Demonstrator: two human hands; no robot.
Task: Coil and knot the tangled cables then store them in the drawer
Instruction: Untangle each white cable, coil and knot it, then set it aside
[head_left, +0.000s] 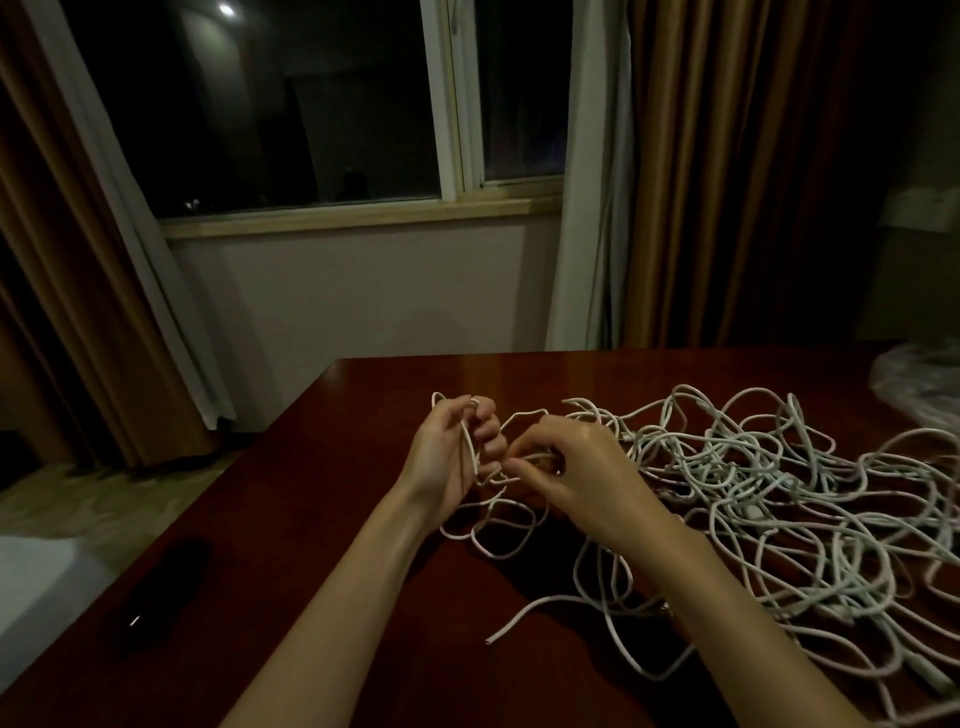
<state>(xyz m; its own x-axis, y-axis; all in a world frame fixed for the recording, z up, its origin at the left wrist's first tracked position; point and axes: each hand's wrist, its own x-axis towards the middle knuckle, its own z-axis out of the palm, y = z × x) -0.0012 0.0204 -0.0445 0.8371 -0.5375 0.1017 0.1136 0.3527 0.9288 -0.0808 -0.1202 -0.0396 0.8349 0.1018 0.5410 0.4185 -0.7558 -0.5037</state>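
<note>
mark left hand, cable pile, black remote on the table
left hand (447, 457), head view, on the palm.
cable pile (769, 499), head view, on the tangled strands in its middle.
black remote (156, 592), head view, on the middle of its dark body.

free: bare table (395, 384) at far edge | blocked: cable tangle (779, 493) right | near-left: dark object (156, 592), perhaps a remote

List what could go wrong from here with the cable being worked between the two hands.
1. The left hand and right hand hold a white cable that still runs into the tangled pile; pulling may tighten snarls.
2. The dark object near the table edge could get swept off by trailing loops.
</note>
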